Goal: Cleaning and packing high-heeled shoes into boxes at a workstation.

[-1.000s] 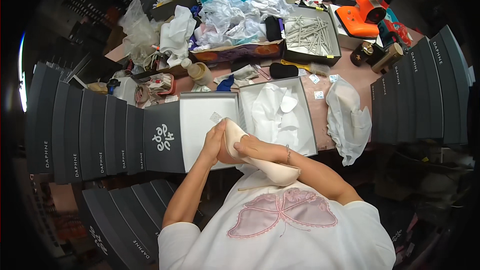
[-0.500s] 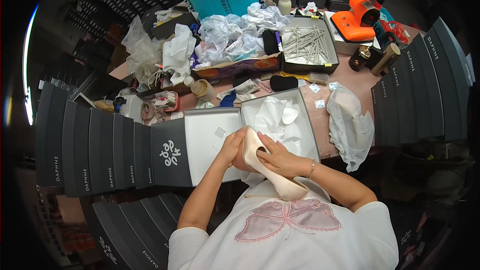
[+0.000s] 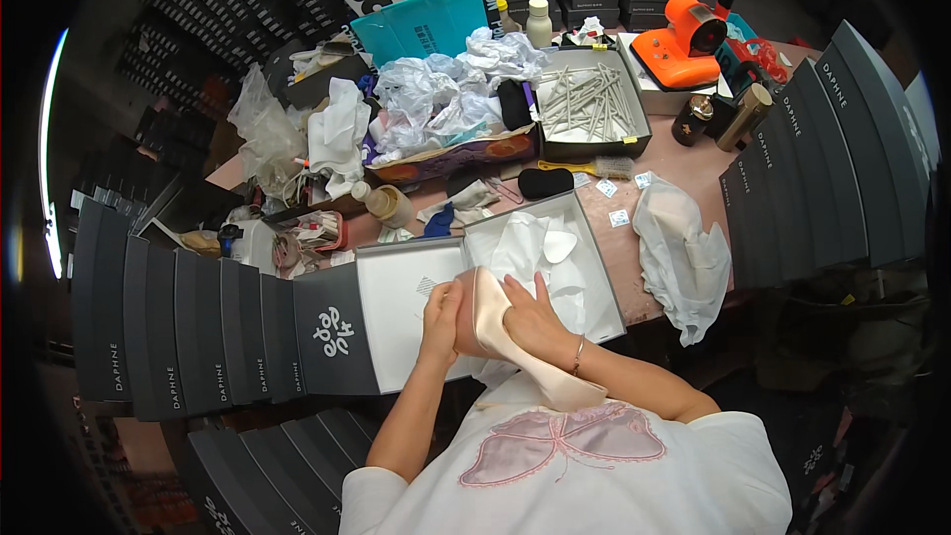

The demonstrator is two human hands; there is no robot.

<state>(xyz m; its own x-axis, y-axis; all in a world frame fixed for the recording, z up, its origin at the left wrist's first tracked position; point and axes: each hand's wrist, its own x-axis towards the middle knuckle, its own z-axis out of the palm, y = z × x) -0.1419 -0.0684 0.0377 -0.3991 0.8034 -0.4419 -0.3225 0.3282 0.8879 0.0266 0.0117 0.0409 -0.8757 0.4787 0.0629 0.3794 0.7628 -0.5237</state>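
A cream satin pump (image 3: 533, 369) is held close to my chest, tilted, its pointed toe away from me and its heel end against my white shirt. My left hand (image 3: 442, 327) wraps round the toe end from the left side. My right hand (image 3: 540, 322) grips the opening, its fingers partly down inside the shoe, so their tips are hidden. Just beyond both hands lies an opened shoe box: its base (image 3: 599, 272) holds crumpled white tissue paper (image 3: 523, 246), and its pale lid (image 3: 391, 282) spreads out to the left.
A bundle (image 3: 684, 263) in thin white wrapping lies right of the box. Dark shoe boxes stand in rows at left (image 3: 198, 337) and right (image 3: 842, 159). Behind are a brush (image 3: 609, 168), a black pad (image 3: 546, 183), a box of pale sticks (image 3: 644, 124) and an orange device (image 3: 684, 50).
The view has shifted slightly. My right hand has pushed deeper over the shoe's opening, and the shoe has turned a little, its opening now more covered.
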